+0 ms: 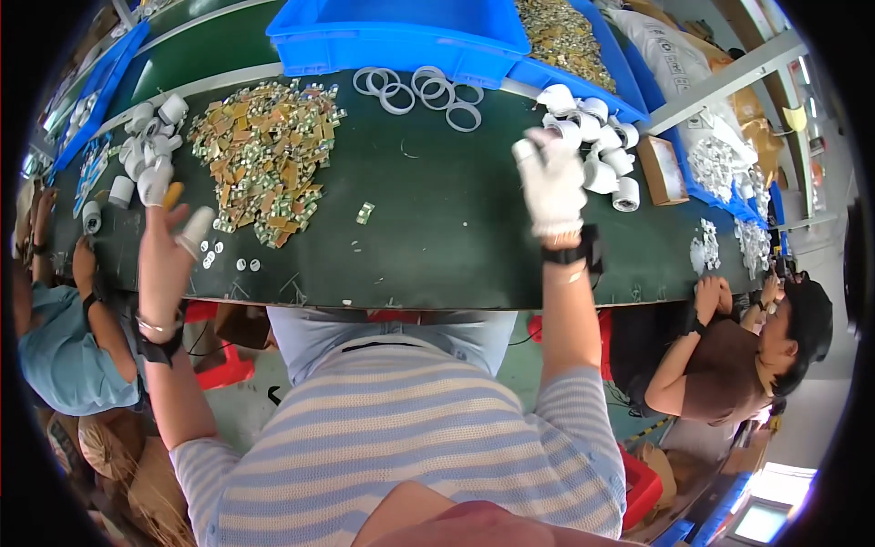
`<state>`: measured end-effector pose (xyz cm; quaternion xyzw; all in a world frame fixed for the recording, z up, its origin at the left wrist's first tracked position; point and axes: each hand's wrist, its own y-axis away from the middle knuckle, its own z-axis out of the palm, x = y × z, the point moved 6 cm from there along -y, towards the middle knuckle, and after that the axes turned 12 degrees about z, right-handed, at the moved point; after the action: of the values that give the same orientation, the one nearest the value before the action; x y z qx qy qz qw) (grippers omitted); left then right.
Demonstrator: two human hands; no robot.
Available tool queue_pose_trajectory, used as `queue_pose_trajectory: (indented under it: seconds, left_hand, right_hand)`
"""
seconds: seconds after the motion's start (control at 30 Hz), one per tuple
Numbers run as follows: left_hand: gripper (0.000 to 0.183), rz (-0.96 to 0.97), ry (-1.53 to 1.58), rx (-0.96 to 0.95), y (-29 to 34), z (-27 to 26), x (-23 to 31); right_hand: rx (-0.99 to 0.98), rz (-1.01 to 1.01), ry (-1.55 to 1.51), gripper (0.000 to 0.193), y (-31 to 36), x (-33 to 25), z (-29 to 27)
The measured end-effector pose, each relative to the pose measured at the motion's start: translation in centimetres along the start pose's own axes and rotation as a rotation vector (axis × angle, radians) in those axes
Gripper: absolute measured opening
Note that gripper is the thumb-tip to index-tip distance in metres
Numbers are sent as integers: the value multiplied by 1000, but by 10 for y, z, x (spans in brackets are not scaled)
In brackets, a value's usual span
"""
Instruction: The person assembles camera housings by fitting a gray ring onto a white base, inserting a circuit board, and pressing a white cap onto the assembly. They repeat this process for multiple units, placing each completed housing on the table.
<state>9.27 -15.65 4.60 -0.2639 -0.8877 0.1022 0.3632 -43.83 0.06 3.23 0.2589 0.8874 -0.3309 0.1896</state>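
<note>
My left hand (pixel 166 242) reaches over the left part of the bench, thumb and fingers apart. A white cover is on its thumb and a yellow one on a finger. Its fingertips come up to a heap of white cylindrical plastic housings (pixel 142 150); whether they touch one I cannot make out. My right hand (pixel 554 187), in a white knitted glove with bare fingertips, is raised beside another heap of white housings (pixel 605 137). Its fingers look stretched out, with nothing visible in them. Between the hands lies a single small circuit board (pixel 365 213).
A large pile of small circuit boards (pixel 264 159) covers the left middle of the green bench (pixel 437 255). White rings (pixel 396 98) lie before a blue bin (pixel 401 50). Small white discs (pixel 241 265) sit near the front edge. Co-workers (pixel 729 356) sit on both sides.
</note>
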Motion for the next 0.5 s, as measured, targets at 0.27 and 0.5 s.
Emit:
queue_pose_trajectory:
  seconds: [0.27, 0.5]
  left_hand:
    - [63, 320, 201, -156, 39, 113, 115]
    - [89, 98, 891, -421, 51, 146, 131]
  right_hand:
    - [-7, 27, 543, 56, -36, 51, 16]
    - [-838, -290, -435, 62, 82, -130, 14]
